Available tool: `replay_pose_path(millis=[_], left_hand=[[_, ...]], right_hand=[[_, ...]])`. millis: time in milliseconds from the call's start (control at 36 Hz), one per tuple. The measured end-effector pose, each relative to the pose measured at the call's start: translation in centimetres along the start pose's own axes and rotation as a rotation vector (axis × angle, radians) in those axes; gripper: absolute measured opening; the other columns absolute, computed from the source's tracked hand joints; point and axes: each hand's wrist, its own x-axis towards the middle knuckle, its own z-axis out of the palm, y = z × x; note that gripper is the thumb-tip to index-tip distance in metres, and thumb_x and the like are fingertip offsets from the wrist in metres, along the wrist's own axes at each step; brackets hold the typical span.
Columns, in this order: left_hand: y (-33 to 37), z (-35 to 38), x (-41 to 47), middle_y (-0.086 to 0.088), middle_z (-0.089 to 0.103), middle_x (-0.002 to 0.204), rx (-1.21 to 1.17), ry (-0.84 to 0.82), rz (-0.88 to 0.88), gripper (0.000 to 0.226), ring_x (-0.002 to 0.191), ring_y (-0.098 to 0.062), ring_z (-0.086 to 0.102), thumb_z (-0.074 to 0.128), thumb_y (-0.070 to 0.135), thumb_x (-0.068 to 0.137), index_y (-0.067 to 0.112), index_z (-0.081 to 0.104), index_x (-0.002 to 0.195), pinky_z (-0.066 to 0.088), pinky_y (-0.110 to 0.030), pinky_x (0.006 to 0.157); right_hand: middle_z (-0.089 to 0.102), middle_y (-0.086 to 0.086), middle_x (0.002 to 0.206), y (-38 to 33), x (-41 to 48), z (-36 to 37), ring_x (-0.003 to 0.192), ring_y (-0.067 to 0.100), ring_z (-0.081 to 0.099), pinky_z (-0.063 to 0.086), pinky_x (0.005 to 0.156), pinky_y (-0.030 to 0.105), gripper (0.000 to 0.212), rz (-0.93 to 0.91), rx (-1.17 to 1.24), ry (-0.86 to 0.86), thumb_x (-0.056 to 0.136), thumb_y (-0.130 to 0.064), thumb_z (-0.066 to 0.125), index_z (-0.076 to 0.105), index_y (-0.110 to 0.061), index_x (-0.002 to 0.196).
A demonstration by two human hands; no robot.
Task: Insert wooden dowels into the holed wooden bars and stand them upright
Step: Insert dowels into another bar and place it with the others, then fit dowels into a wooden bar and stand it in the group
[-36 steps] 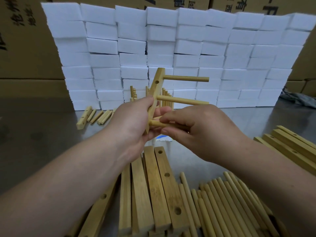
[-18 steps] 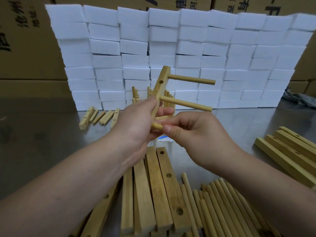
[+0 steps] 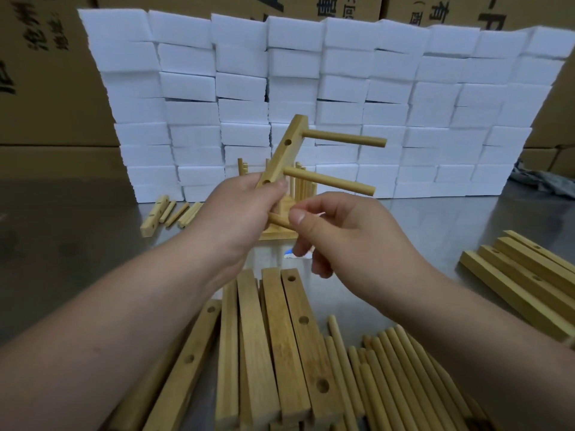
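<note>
Two dowels (image 3: 345,139) jut rightward from the tilted holed bar (image 3: 284,150), gripped by the left hand (image 3: 239,209) above the table's (image 3: 77,228) middle; the right hand (image 3: 351,234) pinches a third dowel (image 3: 278,219) at the bar's lower end; loose bars (image 3: 280,337) line the near edge.

A light wooden bar (image 3: 284,150) with round holes is up in the air over the table (image 3: 77,244). It is tilted, with its top leaning to the right. The left hand (image 3: 239,213) grips its lower part. Two dowels (image 3: 343,138) sit in its holes and stick out to the right, nearly parallel. A third dowel (image 3: 278,219) is at the lower end, pinched by the fingers (image 3: 298,217) of the right hand (image 3: 351,237). More bars (image 3: 280,337) lie flat in a near pile, and loose dowels (image 3: 389,384) lie just beside them on the right.
</note>
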Motion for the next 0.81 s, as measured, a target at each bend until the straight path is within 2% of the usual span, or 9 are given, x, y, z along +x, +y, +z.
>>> replay_pose_path(millis=[83,167,306,389,500,583,639,722,806], left_hand=[[0.1,-0.7,0.9,0.001,0.044,0.06,-0.027,0.078,-0.03,0.023,0.058,-0.016,0.043,0.052,0.017,0.091,0.016,0.054,0.068,0.04,-0.022,0.058],[0.6,-1.9,1.7,0.0,0.057,0.069,-0.09,0.139,-0.09,0.014,0.048,-0.009,0.053,0.051,0.016,0.093,0.022,0.056,0.105,0.044,-0.021,0.049],[1.7,-4.0,2.2,0.002,0.066,0.059,-0.136,0.014,-0.222,0.014,0.042,-0.007,0.054,0.049,0.015,0.092,0.011,0.062,0.089,0.047,-0.016,0.043],[1.8,-4.8,2.4,-0.005,0.072,0.072,-0.122,-0.104,-0.311,0.017,0.039,-0.008,0.049,0.049,0.018,0.091,0.008,0.063,0.096,0.044,-0.017,0.04],[1.4,-5.0,2.4,-0.014,0.072,0.086,-0.142,-0.319,-0.434,0.035,0.034,-0.007,0.04,0.057,0.02,0.073,0.004,0.061,0.103,0.038,-0.017,0.037],[0.8,-4.9,2.4,-0.019,0.07,0.091,-0.177,-0.428,-0.514,0.037,0.032,-0.007,0.039,0.056,0.022,0.069,0.003,0.06,0.101,0.037,-0.015,0.035],[0.3,-4.9,2.5,-0.021,0.07,0.09,-0.195,-0.475,-0.559,0.036,0.032,-0.008,0.041,0.054,0.023,0.073,0.003,0.059,0.103,0.038,-0.015,0.034],[-0.2,-4.7,2.6,-0.024,0.069,0.09,-0.216,-0.479,-0.602,0.029,0.031,-0.01,0.042,0.051,0.025,0.078,0.004,0.058,0.095,0.039,-0.016,0.033],[-0.6,-4.5,3.0,-0.02,0.07,0.078,-0.219,-0.327,-0.581,0.035,0.033,-0.012,0.05,0.04,0.028,0.094,0.001,0.062,0.088,0.043,-0.018,0.033]], right_hand=[[0.07,-0.004,0.069,0.0,0.1,-0.4,0.049,0.007,0.058,0.047,0.052,0.024,0.021,-0.007,0.12,0.039,0.089,-0.041,0.052,0.063,-0.026,0.078],[0.069,0.0,0.065,0.3,0.3,-0.9,0.047,0.01,0.055,0.043,0.047,0.019,0.03,-0.023,0.196,0.071,0.08,-0.048,0.043,0.063,-0.025,0.075],[0.064,0.0,0.054,1.1,1.5,-1.7,0.041,0.012,0.048,0.038,0.047,0.02,0.031,0.031,0.239,0.141,0.07,-0.034,0.041,0.067,-0.023,0.058],[0.066,-0.006,0.063,2.2,2.1,-2.3,0.046,0.005,0.054,0.041,0.049,0.021,0.014,0.073,0.116,0.258,0.079,-0.02,0.052,0.065,-0.025,0.083],[0.065,-0.009,0.089,3.6,2.6,-3.0,0.075,0.01,0.065,0.051,0.062,0.026,0.052,0.207,0.08,0.233,0.083,-0.018,0.061,0.044,-0.021,0.132],[0.06,-0.007,0.113,3.9,2.6,-3.0,0.089,0.011,0.064,0.052,0.069,0.025,0.074,0.214,0.076,0.142,0.079,-0.027,0.068,0.03,-0.026,0.143],[0.063,-0.006,0.106,4.0,2.5,-2.8,0.085,0.01,0.065,0.055,0.074,0.029,0.063,0.204,0.051,0.106,0.079,-0.026,0.069,0.042,-0.024,0.136],[0.066,-0.009,0.07,3.9,2.4,-2.6,0.067,0.007,0.062,0.055,0.072,0.027,0.012,0.152,0.03,0.088,0.082,-0.018,0.068,0.066,-0.024,0.092],[0.067,-0.004,0.074,4.3,2.6,-2.7,0.068,0.008,0.064,0.056,0.077,0.028,0.018,0.173,0.004,0.119,0.082,-0.023,0.068,0.066,-0.019,0.099]])
